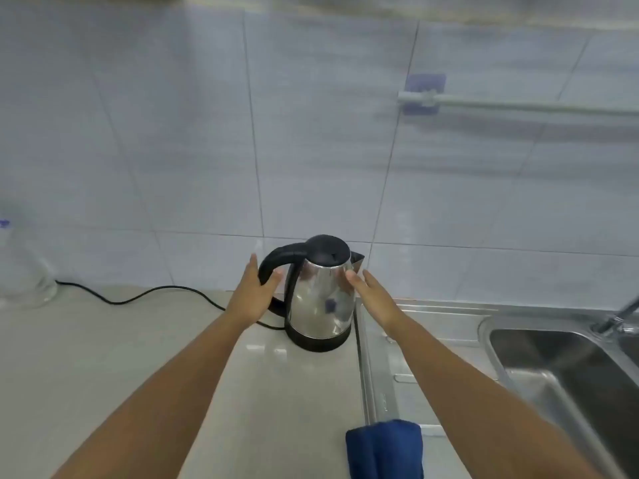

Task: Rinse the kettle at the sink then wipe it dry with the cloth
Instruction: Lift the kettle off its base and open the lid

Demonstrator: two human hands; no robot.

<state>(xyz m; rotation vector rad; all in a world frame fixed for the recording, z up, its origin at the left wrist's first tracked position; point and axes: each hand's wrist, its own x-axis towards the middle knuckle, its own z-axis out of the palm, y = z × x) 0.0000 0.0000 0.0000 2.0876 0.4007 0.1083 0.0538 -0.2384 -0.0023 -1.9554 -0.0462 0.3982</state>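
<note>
Steel kettle [320,299]: shiny body, black lid shut, black handle and base, upright on counter between both hands. Handle side at left hand [249,296], spout side just beyond right hand [374,294]. Blue cloth [385,450]: folded, lying under right forearm, well back from hand. Sink [570,368]: steel basin, right of right hand.

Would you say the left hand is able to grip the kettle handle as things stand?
Probably yes: the left hand is already at the kettle handle, thumb on it, fingers open, and nothing lies between them.
</note>
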